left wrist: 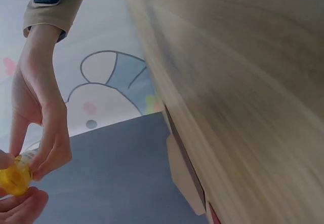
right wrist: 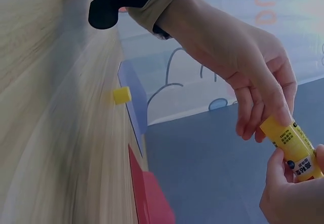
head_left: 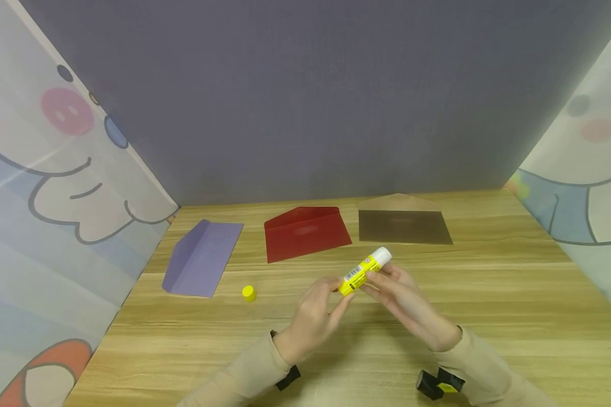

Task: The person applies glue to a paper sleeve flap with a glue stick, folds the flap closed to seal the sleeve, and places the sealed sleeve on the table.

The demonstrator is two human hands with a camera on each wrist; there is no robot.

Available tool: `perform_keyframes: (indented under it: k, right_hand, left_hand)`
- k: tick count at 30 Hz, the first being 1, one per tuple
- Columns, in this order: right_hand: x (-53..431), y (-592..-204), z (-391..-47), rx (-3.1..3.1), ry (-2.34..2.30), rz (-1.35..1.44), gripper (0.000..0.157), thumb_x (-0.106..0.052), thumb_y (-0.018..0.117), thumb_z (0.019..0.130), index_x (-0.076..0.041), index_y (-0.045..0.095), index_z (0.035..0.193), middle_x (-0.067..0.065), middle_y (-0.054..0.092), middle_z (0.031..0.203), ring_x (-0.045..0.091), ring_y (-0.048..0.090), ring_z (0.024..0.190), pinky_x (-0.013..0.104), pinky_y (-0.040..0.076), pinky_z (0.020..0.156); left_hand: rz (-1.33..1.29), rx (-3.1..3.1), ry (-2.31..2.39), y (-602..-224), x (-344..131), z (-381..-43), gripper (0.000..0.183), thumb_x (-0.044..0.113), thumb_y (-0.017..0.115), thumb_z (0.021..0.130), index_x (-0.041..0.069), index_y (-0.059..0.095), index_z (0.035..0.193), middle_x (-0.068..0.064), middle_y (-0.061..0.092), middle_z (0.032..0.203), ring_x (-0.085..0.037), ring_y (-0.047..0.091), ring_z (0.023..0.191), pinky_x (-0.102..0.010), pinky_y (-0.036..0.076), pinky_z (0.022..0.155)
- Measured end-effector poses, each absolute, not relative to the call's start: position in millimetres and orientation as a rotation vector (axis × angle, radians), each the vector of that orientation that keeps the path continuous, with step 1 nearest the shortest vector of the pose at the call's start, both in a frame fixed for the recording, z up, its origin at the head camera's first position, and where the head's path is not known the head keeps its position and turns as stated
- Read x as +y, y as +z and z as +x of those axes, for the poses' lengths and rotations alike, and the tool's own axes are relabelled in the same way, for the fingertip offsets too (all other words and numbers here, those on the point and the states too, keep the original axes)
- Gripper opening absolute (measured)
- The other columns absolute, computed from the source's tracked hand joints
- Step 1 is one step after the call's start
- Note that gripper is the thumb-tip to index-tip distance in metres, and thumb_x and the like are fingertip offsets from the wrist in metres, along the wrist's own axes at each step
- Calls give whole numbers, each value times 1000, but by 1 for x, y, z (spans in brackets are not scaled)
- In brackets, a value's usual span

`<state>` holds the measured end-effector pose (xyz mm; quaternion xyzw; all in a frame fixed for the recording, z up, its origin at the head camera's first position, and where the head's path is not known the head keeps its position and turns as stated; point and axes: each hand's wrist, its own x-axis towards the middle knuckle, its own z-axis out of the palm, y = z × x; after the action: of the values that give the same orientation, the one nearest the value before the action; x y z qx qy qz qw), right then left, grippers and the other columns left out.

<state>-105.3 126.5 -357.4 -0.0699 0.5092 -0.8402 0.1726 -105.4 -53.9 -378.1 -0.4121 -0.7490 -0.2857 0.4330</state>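
A yellow glue stick [head_left: 364, 272] is held up over the worktop [head_left: 514, 294], slanting so that its white end points far and to the right. The left hand [head_left: 313, 316] has its grip clamped on the yellow near-left end, pinched between thumb and fingers. The right hand [head_left: 407, 302] also has its grip clamped on the glue stick, thumb and fingers closed about the barrel closer to the white end.

A small yellow cap [head_left: 249, 293] stands apart on the worktop, to the left of the hands. Three envelopes lie beyond, side by side and not touching: at the left a purple envelope [head_left: 203, 260], its flap opened out leftward and the cap near its right side; in the middle a red envelope [head_left: 308, 234], its flap opened to the far side; at the right a brown envelope [head_left: 404, 227], its paler flap also opened to the far side. Behind them rises a grey panel [head_left: 336, 102].
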Motion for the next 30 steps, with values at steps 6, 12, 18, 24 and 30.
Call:
perform_keyframes:
  k: [6, 12, 18, 24, 30]
  right_hand:
    - [132, -359, -107, 1524, -2371, -149, 29, -8, 51, 88, -2, 40, 115, 2, 50, 108, 12, 52, 102, 29, 41, 92]
    - [142, -361, -110, 1608, -2376, -134, 20, -8, 50, 88, -7, 47, 108, 0, 53, 104, 12, 53, 100, 27, 42, 91]
    - [154, -358, -112, 1704, -2366, -121, 20, -9, 51, 88, -8, 48, 108, -1, 52, 106, 11, 53, 101, 25, 43, 89]
    - [170, -357, -114, 1745, -2414, -177, 18, -6, 51, 88, -11, 52, 105, -2, 54, 104, 9, 54, 98, 21, 44, 86]
    - [183, -358, -116, 1840, -2401, -240, 22, -3, 51, 88, -12, 51, 108, -3, 56, 104, 7, 55, 98, 18, 44, 85]
  left_hand:
    - [-1041, -1952, -673, -378, -52, -106, 24, 17, 61, 83, -4, 53, 94, -9, 63, 83, -16, 61, 74, -20, 50, 73]
    - [-1089, -2057, -631, -375, -49, -108, 26, 16, 64, 78, -1, 55, 96, -5, 63, 84, -13, 60, 73, -17, 49, 72]
    - [-1138, -2130, -615, -371, -43, -116, 19, 11, 63, 76, 1, 56, 91, -4, 63, 81, -13, 61, 70, -15, 49, 67]
    - [-1112, -2319, -627, -371, -34, -130, 11, 10, 60, 79, 1, 58, 85, -5, 64, 77, -12, 60, 64, -15, 48, 57]
    - [-1139, -2623, -535, -366, -24, -152, 18, 17, 54, 86, 1, 60, 93, -7, 66, 87, -9, 59, 62, -9, 43, 51]
